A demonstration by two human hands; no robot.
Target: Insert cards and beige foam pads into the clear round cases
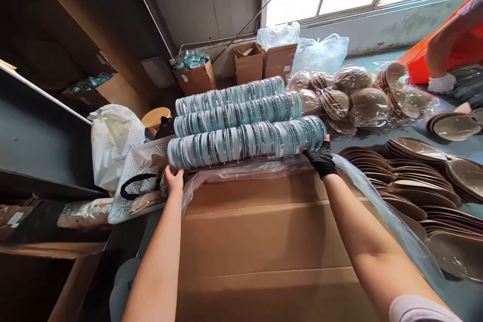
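Note:
Three long rows of round, teal-edged discs in clear wrap lie side by side beyond a large cardboard box (256, 241). At the left end of the nearest row (241, 143), my bare left hand (174, 180) grips its lower edge, some fingers hidden behind it. My right hand (320, 159), in a black dotted glove, holds the other end, thumb in front and fingertips around the end. Behind it lie the middle row (237, 113) and the far row (230, 95), which neither hand touches. A clear plastic liner (249, 171) hangs over the box's far edge.
Stacks of brown oval pieces (418, 181) cover the right side, with wrapped bundles (362, 95) behind. A white perforated basket (130, 181) stands left, near a yellow stool (156, 116). Another person's gloved hand (442, 83) is at far right. Cartons (196, 78) line the wall.

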